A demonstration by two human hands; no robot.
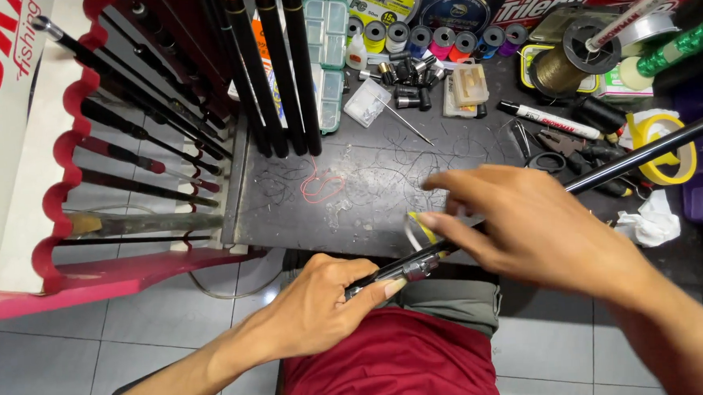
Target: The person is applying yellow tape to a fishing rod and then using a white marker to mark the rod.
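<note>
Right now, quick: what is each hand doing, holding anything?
Left hand: closed around the lower end of the black fishing rod.
Right hand: fingers pinching a strip of yellow tape at the rod.

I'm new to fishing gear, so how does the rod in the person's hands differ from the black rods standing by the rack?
The held rod lies slanted across the dark bench, gripped by the left hand, with the right hand at its yellow tape. The standing rods lean untouched, side by side. Both are slim and black.
</note>
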